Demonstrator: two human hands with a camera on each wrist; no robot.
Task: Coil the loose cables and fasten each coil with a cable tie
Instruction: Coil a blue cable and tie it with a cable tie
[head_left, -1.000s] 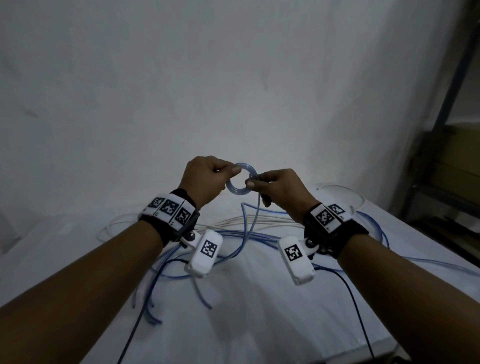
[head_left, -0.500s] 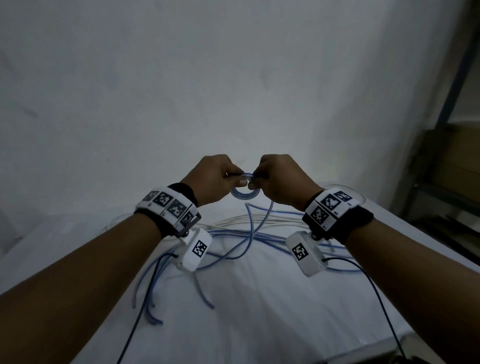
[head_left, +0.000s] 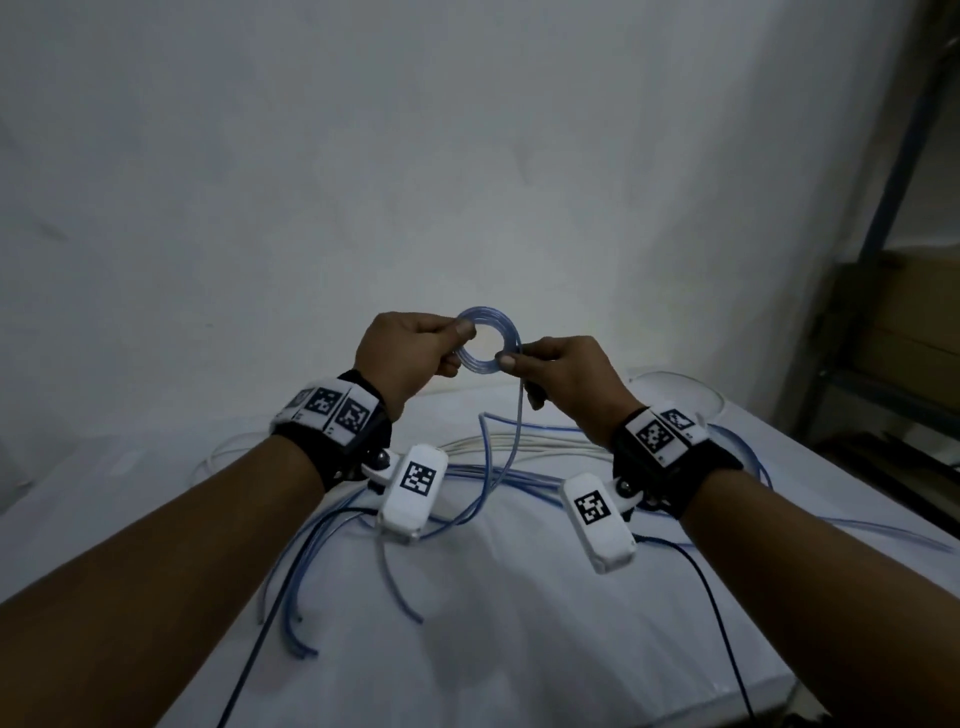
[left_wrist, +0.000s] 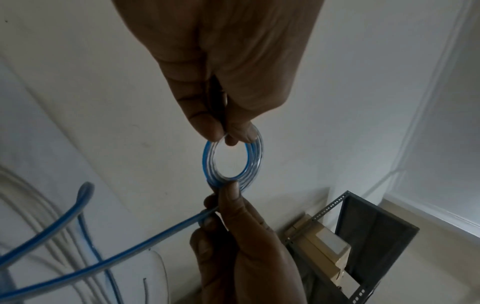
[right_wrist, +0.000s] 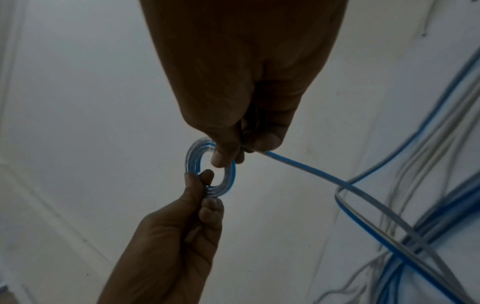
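Above the white table (head_left: 519, 649), both hands have drawn apart, left hand (head_left: 410, 358) and right hand (head_left: 563, 382) pinching opposite sides of the small translucent blue cable coil (head_left: 488, 345).

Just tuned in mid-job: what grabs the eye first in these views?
First, the small blue-and-clear coil, held up in front of the pale wall, pinched on one side by the left hand and on the other by the right hand. Its uncoiled tail hangs from the right hand's pinch down to a tangle of loose blue and white cables on the white table. I see no cable tie on the coil.
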